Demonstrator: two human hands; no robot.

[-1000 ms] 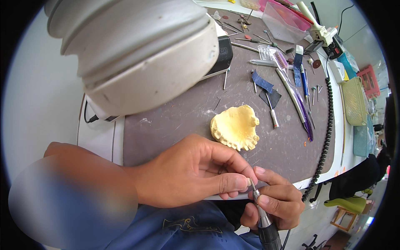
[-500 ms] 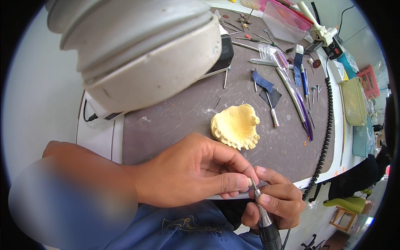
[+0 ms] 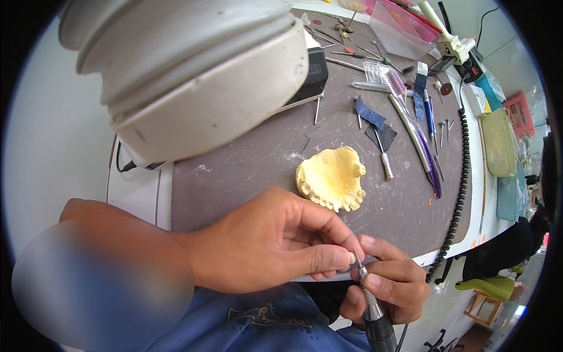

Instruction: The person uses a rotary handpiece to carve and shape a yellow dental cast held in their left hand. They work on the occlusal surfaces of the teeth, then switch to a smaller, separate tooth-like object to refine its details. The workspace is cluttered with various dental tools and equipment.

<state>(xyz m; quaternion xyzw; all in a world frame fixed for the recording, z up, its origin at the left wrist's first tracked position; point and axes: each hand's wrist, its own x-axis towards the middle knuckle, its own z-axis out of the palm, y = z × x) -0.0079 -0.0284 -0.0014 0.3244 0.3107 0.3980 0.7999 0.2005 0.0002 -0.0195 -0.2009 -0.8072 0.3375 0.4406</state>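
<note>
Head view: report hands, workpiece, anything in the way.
Left hand pinches small pale piece. Right hand grips handpiece, tip right at the piece. Yellow dental cast beyond hands; nothing seen blocking the tip.

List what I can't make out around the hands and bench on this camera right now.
All in the head view:
Small pale piece: full shape hidden by the left hand.
Tip of the handpiece: too small to tell whether it touches the piece.
Handpiece's rear end: cut off by the lower edge.
Black-fronted device: partly hidden by the pale grey hood.
Lower left: a blurred patch masks what lies there.
</note>
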